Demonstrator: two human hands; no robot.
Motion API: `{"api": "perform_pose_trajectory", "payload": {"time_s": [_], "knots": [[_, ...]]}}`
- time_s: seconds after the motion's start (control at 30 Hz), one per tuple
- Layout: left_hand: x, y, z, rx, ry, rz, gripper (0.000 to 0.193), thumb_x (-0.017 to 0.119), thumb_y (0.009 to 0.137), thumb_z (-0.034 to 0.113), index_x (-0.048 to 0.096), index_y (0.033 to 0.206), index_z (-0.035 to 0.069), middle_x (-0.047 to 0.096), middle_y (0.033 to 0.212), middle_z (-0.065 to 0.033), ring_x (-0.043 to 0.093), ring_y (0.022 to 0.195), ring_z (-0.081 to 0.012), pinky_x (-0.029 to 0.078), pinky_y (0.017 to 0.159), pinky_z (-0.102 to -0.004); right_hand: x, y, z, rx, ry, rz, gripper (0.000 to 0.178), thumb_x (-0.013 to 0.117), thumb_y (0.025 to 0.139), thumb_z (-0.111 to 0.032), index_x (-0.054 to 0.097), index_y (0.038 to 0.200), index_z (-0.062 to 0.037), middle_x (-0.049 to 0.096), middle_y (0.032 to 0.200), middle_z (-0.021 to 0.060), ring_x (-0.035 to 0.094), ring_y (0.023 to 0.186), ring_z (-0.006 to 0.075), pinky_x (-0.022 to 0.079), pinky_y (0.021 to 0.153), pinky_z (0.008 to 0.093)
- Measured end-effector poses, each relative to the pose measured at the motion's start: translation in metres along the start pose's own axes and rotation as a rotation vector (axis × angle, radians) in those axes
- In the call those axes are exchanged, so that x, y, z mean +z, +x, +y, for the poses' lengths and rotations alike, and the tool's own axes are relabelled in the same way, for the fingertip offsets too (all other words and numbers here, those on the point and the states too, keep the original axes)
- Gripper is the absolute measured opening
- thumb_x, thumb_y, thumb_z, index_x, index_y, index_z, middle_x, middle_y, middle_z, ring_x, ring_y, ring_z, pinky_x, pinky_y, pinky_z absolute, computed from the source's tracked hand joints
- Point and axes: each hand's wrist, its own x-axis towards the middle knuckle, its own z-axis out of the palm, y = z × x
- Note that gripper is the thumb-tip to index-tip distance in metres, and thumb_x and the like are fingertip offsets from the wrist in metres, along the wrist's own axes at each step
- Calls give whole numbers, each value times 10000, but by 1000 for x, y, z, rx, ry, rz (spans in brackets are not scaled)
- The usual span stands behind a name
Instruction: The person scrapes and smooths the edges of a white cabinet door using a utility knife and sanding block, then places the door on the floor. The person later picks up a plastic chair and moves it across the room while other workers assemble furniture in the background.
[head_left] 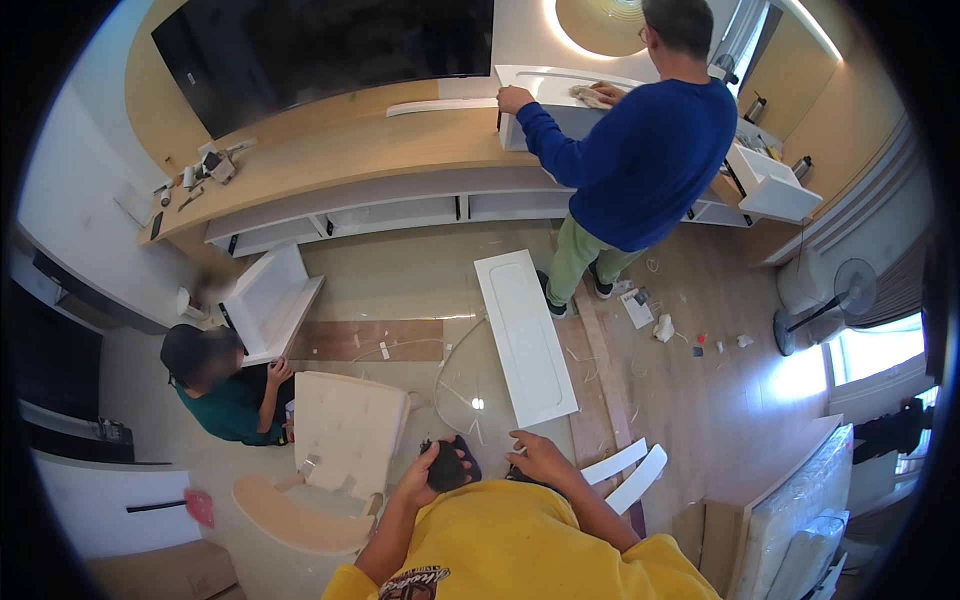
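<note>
My left hand [418, 478] is closed around a dark, rounded object [447, 468] whose kind I cannot make out, just in front of my yellow shirt. My right hand [543, 462] is open with its fingers loosely bent and apart, and I see nothing in it. Just beyond that hand, a long white panel [528, 340] with a raised border lies on the floor. To the left of my hands stands a padded cream chair [350, 430] with a curved wooden piece [300, 518] beside it.
A person in blue [645, 160] holds a cloth on a white drawer [560, 120] at the long wooden console [380, 145]. At left, a crouching person in green [235, 410] is beside another white drawer [270, 305]. White strips [638, 480], cables and a fan [850, 290] are at right.
</note>
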Motion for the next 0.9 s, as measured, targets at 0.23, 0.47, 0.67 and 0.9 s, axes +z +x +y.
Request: {"api": "perform_pose_trajectory", "payload": {"time_s": [0.23, 0.47, 0.67, 0.9], "knots": [[-4, 30, 40, -77, -14, 41, 689, 428, 1013, 713, 513, 1411, 157, 674, 1134, -107, 676, 1078, -325, 560, 895, -576, 4, 31, -80, -136, 155, -6, 443, 744, 939, -197, 643, 1307, 28, 724, 1113, 236, 728, 972, 330, 577, 854, 392], [43, 69, 46, -5, 12, -59, 609, 401, 1066, 645, 549, 1377, 142, 672, 1157, -99, 667, 1091, -244, 571, 936, -415, -1, 46, -121, -165, 340, 43, 371, 726, 966, -71, 631, 1311, 29, 700, 1072, 134, 677, 921, 167, 563, 804, 304], [87, 69, 50, -51, 102, -88, 597, 422, 1070, 626, 587, 1310, 105, 688, 1127, -89, 695, 1033, -216, 586, 895, -347, -26, 38, -107, -149, 637, 28, 365, 723, 977, -108, 622, 1295, 38, 693, 1030, 144, 703, 907, 174, 577, 779, 305], [111, 70, 10, -6, 365, 77, 635, 404, 1053, 682, 622, 1201, 104, 664, 923, -46, 651, 769, -146, 527, 647, -271, -53, 34, -79, -87, 557, 29, 369, 692, 1015, -205, 632, 1286, 38, 711, 914, 121, 662, 742, 143, 540, 689, 294]]}}
